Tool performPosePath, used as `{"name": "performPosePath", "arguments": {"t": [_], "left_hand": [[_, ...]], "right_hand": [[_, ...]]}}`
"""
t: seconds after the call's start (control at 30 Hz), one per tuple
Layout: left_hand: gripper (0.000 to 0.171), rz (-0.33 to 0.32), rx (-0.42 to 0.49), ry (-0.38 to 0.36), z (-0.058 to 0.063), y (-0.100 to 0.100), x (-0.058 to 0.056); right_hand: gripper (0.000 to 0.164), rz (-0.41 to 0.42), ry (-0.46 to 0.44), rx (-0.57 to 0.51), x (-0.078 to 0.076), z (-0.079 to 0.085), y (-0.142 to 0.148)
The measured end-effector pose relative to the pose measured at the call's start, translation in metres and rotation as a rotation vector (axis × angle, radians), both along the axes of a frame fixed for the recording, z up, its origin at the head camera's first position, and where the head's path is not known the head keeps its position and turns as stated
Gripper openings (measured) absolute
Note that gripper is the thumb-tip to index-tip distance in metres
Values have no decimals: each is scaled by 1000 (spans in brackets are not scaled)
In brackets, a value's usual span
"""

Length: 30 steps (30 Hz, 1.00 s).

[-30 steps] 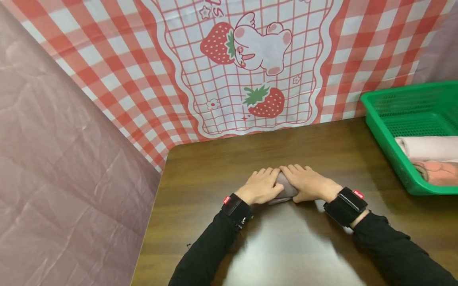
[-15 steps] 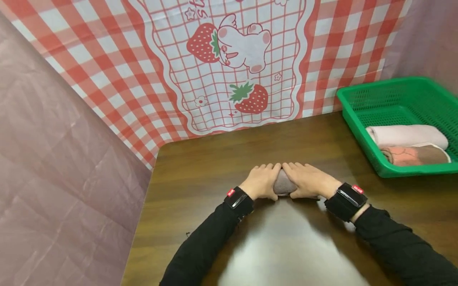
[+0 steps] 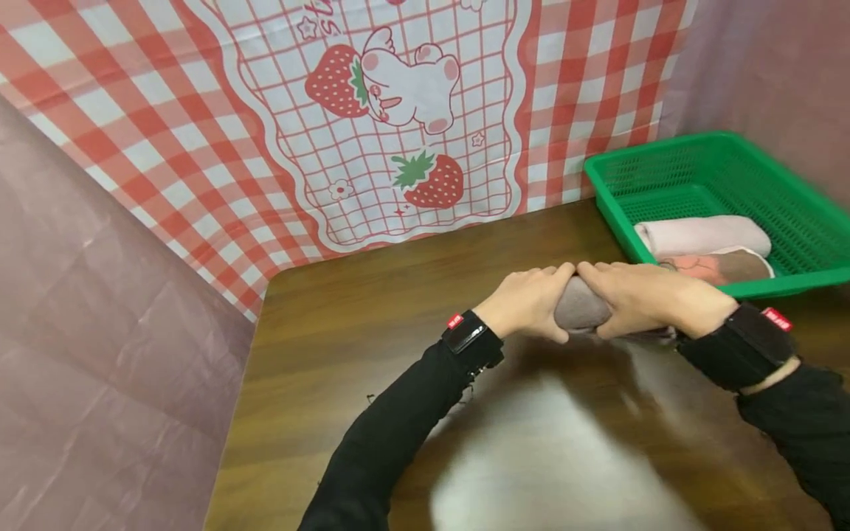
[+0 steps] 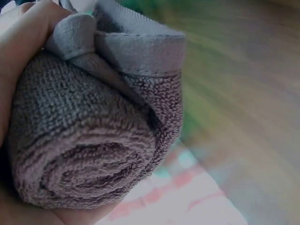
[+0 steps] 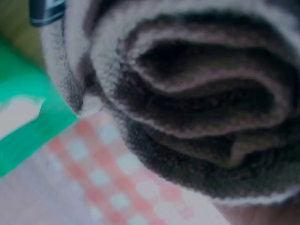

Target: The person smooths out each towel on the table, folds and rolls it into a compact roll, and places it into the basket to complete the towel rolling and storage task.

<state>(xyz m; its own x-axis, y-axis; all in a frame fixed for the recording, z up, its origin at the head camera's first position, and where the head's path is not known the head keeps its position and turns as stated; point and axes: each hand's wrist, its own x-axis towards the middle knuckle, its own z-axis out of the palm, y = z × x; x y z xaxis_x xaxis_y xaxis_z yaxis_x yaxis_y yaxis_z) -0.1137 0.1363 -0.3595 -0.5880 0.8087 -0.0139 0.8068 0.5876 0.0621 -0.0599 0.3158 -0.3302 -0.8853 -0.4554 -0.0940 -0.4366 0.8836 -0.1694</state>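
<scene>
Both hands grip a rolled grey-brown towel [image 3: 581, 306], one at each end. My left hand [image 3: 531, 301] curls round its left end and my right hand [image 3: 657, 296] round its right end, thumbs on the near side. In the left wrist view the towel [image 4: 84, 140] shows its spiral end and a loose hemmed edge on top. The right wrist view shows the other coiled end of the towel [image 5: 201, 93] close up. It appears to be held above the table, just in front of the green basket [image 3: 810, 280].
Inside the basket at the right lie a pale pink rolled towel [image 3: 707, 234] and an orange-and-brown rolled towel [image 3: 740, 267]. The wooden table [image 3: 345, 354] ends at a red-and-white checked cloth [image 3: 425, 147] behind and a pinkish curtain [image 3: 119, 354] at the left.
Both hands have moved right with the rolled towel, toward the basket, and seem to have raised it from the table. The head view has turned right, so more of the basket shows.
</scene>
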Motion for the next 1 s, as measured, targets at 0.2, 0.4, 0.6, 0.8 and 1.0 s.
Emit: {"name": "performPosePath", "arguments": {"t": [0.2,0.4,0.6,0.8,1.0], "left_hand": [[88,-47,30,-28,28,51,-2],[88,-80,101,-36,39,100,-5],[89,-79,131,-45,30,135,-4],[82,-15,40,-34,23,163,-4],[74,-2,-58,-15,22,184,-7]], "right_hand": [[75,-34,-4,23,2,28,55],[80,-102,39,31,4,43,110],[81,-116,65,16,6,31,156],[81,-90,84,-33,-1,11,186],[84,-118,18,-57,-8,0,200]]}}
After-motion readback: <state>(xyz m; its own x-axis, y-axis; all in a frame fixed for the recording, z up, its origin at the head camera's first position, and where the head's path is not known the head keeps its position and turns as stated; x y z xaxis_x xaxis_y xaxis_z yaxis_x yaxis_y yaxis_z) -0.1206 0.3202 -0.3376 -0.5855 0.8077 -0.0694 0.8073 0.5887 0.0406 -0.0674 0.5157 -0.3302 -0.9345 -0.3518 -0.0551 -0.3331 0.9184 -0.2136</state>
